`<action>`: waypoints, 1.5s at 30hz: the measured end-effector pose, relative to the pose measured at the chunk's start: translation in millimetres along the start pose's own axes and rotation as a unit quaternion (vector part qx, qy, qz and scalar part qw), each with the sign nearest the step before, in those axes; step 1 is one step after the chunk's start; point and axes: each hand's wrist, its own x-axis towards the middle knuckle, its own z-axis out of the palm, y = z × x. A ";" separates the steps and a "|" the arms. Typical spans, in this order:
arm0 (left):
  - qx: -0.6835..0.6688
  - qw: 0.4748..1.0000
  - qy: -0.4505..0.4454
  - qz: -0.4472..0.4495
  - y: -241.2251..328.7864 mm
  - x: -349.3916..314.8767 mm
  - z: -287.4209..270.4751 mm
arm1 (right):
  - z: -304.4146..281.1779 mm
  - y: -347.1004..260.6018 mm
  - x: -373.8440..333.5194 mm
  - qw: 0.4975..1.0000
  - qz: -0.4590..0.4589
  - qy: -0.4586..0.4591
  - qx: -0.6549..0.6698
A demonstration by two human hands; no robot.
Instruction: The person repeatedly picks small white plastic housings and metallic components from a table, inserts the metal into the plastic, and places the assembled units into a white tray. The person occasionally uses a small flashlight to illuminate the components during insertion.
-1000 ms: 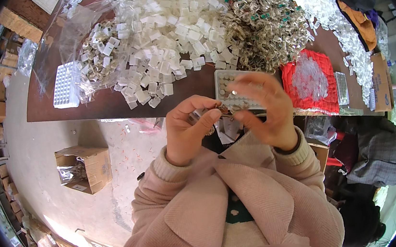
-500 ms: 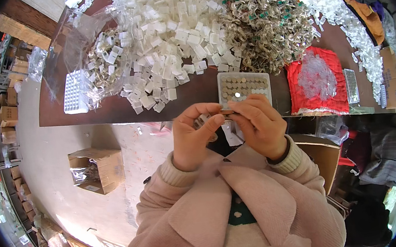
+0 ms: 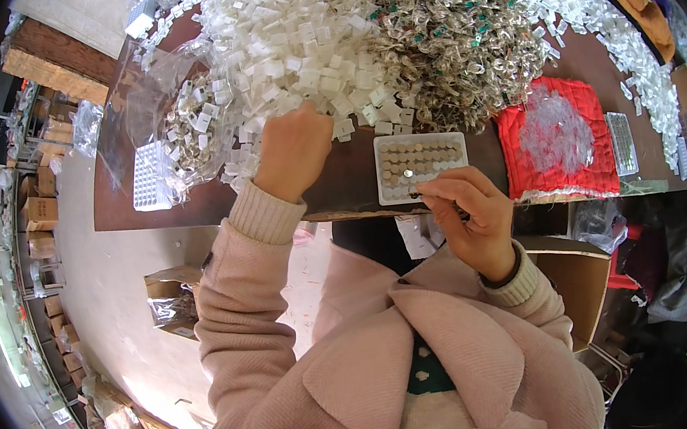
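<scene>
Left hand (image 3: pixel 293 151): now out over the brown table (image 3: pixel 332 184), resting on the near edge of the heap of white plastic pieces (image 3: pixel 292 44); half a second ago up close to the right hand, both working one small part together.
Left fingers: curled down into the white pieces, tips hidden under the hand; cannot tell whether anything is pinched yet.
Right hand (image 3: pixel 471 219): at the table's near edge, just below the small white tray (image 3: pixel 421 165); barely moved from half a second ago.
Right fingers: pressed together at thumb and forefinger on a small dark part, held touching or just over the tray's lower rim.
Tray: flat on the table between the two hands, its cells mostly filled with round tan pieces, one cell glinting.
Change: the two-handed pinch split apart, left hand gone to the heap, right hand kept near the tray.
Meaning: likely one piece finished and ready for a cell, with a fresh white piece being fetched.
Nearby: tangled pile of metal clips (image 3: pixel 459 43) beyond the tray, red cloth (image 3: pixel 555 142) with clear bits to its right.
</scene>
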 end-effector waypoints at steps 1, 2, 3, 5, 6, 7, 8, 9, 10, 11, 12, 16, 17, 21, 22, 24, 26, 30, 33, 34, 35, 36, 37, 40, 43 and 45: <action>-0.007 1.000 0.015 0.013 -1.4 0.4 0.8 | -1.5 0.2 -0.4 1.000 -0.001 0.002 -0.004; -0.015 1.000 0.018 0.018 -2.7 0.8 1.0 | -2.8 0.6 -0.4 1.000 -0.002 0.005 -0.004; -0.021 0.999 0.021 0.023 -4.2 1.4 0.7 | -3.7 1.0 -0.6 1.000 -0.003 0.009 -0.003; -0.068 0.996 0.058 -0.008 -5.7 -0.6 -2.9 | -6.0 2.5 -1.0 1.000 -0.007 0.018 0.000; -0.094 0.991 0.088 -0.018 -6.0 -1.9 -6.1 | -6.7 3.3 -1.7 1.000 0.005 0.019 0.001; -0.136 0.984 0.104 -0.047 -5.8 -3.0 -10.4 | -7.0 4.3 -2.1 0.999 0.012 0.017 0.031; -0.181 0.972 0.132 -0.069 -5.7 -3.2 -15.3 | -7.3 4.9 -3.2 0.998 0.034 0.013 0.058; -0.225 0.957 0.160 -0.090 -3.2 -4.4 -20.2 | -7.4 5.7 -3.8 0.995 0.055 0.008 0.085; -0.282 0.938 0.174 -0.102 -0.5 -8.0 -26.0 | -6.5 7.0 -3.3 0.984 0.078 0.016 0.162; -0.323 0.920 0.202 -0.095 6.2 -11.8 -29.7 | -4.7 8.2 -2.6 0.966 0.099 0.022 0.238; -0.358 0.899 0.230 -0.105 16.5 -17.4 -32.0 | -2.8 9.5 -0.5 0.941 0.104 0.030 0.319; -0.448 0.831 0.323 -0.060 75.3 -48.1 -26.0 | 8.3 10.3 8.0 0.847 0.228 0.041 0.478; -0.462 0.830 0.309 -0.039 86.2 -55.0 -23.3 | 11.7 9.5 9.1 0.831 0.236 0.045 0.502; -0.455 0.828 0.327 0.019 108.3 -63.1 -13.2 | 19.0 6.4 7.1 0.841 0.209 0.065 0.494; -0.451 0.830 0.327 0.017 110.4 -63.4 -12.1 | 18.9 5.2 5.0 0.871 0.185 0.063 0.450; -0.447 0.833 0.326 0.013 112.0 -63.8 -11.0 | 19.1 3.1 1.2 0.909 0.121 0.080 0.390; -0.498 0.811 0.309 -0.004 112.5 -65.3 -10.3 | 19.0 1.7 0.1 0.944 0.084 0.098 0.303; -0.557 0.783 0.275 -0.034 113.2 -69.1 -6.9 | 18.8 -2.2 3.0 0.990 -0.018 0.114 0.083; -0.552 0.784 0.271 -0.084 115.8 -70.2 -5.2 | 18.1 -6.8 6.5 0.992 -0.084 0.096 -0.002; -0.637 0.723 0.230 -0.135 116.4 -70.7 -5.0 | 17.9 -7.5 8.6 0.992 -0.100 0.083 -0.004; -0.693 0.671 0.206 -0.166 116.3 -71.0 -4.6 | 17.3 -7.9 10.5 0.991 -0.111 0.070 -0.006; -0.730 0.632 0.171 -0.198 117.4 -71.4 -4.1 | 16.1 -8.5 11.4 0.992 -0.116 0.055 -0.010; -0.794 0.556 0.115 -0.216 116.0 -73.9 -3.9 | 14.2 -8.0 12.5 0.992 -0.113 0.055 -0.005; -0.857 0.448 0.079 -0.244 114.0 -77.0 0.9 | 7.2 -8.2 9.6 0.995 -0.025 0.052 0.087; -0.907 0.345 0.127 -0.205 116.9 -77.0 7.2 | 10.2 -9.9 2.9 0.961 0.114 0.047 0.249; -0.917 0.324 0.156 -0.172 119.3 -75.6 9.3 | 13.6 -9.3 2.0 0.965 0.114 0.042 0.231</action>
